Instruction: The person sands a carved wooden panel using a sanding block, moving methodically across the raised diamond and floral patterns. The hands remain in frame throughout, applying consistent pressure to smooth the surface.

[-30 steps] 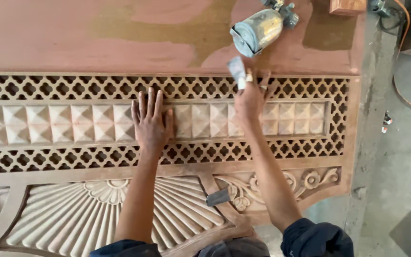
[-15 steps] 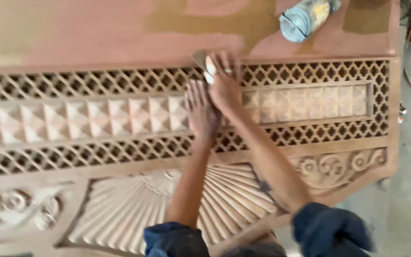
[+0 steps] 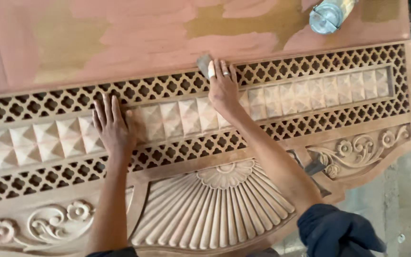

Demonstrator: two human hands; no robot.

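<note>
1. Left hand (image 3: 112, 126) flat on carved wood panel (image 3: 215, 209), fingers spread, holding nothing, on the row of little pyramid blocks.
2. Right hand (image 3: 222, 85) closed on a small grey sanding pad (image 3: 204, 63), pressed at the lattice's top edge.
3. Metal can (image 3: 329, 15) lying far right, up top.

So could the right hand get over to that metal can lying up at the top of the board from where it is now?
Probably yes. The right hand rests on the lattice strip of the carved wooden panel, pressing a small grey pad. The metal can lies further up and to the right on the flat board, with nothing between them.
</note>
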